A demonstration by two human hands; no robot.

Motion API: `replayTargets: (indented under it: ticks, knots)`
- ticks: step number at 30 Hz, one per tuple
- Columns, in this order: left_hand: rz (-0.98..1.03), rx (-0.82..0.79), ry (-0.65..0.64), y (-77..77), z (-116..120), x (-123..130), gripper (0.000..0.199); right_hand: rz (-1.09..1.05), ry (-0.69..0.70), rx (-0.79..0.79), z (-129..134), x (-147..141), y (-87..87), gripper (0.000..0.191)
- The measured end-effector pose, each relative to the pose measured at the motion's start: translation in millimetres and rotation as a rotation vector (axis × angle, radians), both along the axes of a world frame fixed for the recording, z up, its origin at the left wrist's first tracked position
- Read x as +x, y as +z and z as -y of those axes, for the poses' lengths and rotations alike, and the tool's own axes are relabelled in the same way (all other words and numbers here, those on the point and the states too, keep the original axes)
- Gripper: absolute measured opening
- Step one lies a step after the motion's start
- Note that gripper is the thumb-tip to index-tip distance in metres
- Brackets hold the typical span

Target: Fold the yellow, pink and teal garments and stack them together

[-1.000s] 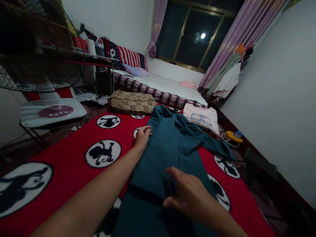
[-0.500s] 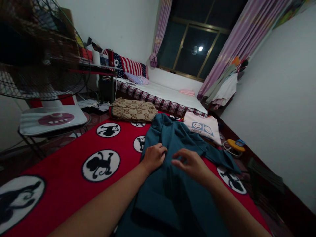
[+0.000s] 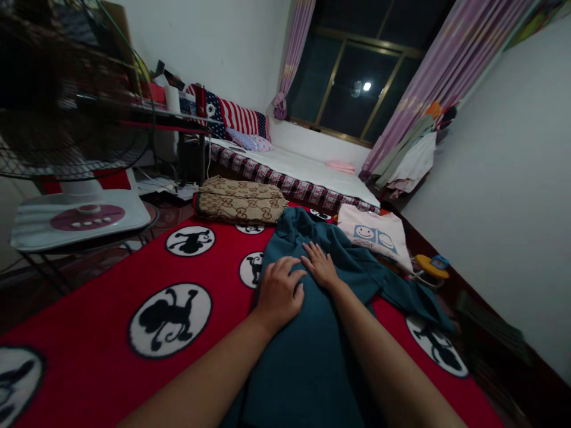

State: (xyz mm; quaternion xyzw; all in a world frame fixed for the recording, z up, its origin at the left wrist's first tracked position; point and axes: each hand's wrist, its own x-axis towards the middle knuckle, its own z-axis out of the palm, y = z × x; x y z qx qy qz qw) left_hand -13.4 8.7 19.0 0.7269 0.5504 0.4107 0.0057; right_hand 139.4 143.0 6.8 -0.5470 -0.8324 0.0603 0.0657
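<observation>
A dark teal long-sleeved garment (image 3: 307, 356) lies lengthwise on the red blanket (image 3: 102, 285), with one sleeve stretched out to the right. My left hand (image 3: 281, 291) rests on its left side, fingers apart and slightly bent, holding nothing. Just beyond and to the right, my right hand (image 3: 320, 266) lies flat on the cloth with its fingers spread. The garment's far end is bunched up past both hands. My forearms cover part of its near portion.
A folded pink shirt with smiley faces (image 3: 375, 235) lies at the far right, and a brown patterned cloth bundle (image 3: 241, 199) at the far left. A fan (image 3: 84, 217) stands on the left. Beyond are a bed (image 3: 294, 163) and a yellow stool (image 3: 430, 266).
My right hand has come down onto the garment and moved forward, its fingers now spread flat. My left hand has opened from a closed pinch. The view has shifted slightly.
</observation>
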Motion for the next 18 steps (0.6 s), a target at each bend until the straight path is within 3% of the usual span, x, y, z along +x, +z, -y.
replayTargets:
  ticks: [5, 7, 9, 11, 13, 16, 18]
  knots:
    - [-0.063, -0.123, -0.033, -9.7, -6, -1, 0.034, -0.094, 0.07, -0.055, 14, 14, 9.7, 0.056]
    - [-0.085, -0.147, -0.028, -11.3, -7, -1, 0.034, -0.189, 0.147, -0.037, 27, 30, 17.6, 0.051]
    - [-0.108, -0.148, -0.023, -11.9, -7, 0, 0.034, -0.291, 0.14, 0.008, 41, 57, 26.7, 0.04]
    - [-0.129, -0.146, -0.016, -12.4, -8, 0, 0.034, -0.345, -0.018, 0.117, 52, 91, 36.8, 0.031]
    - [-0.149, -0.145, -0.012, -13.6, -8, 1, 0.035, -0.294, -0.276, 0.296, 59, 129, 46.5, 0.028]
    - [-0.168, -0.136, -0.007, -15.7, -9, 1, 0.035, -0.063, -0.627, 0.484, 63, 186, 55.6, 0.027]
    - [-0.168, -0.125, -0.005, -16.7, -10, 2, 0.034, 0.083, -0.82, 0.492, 65, 216, 55.4, 0.032]
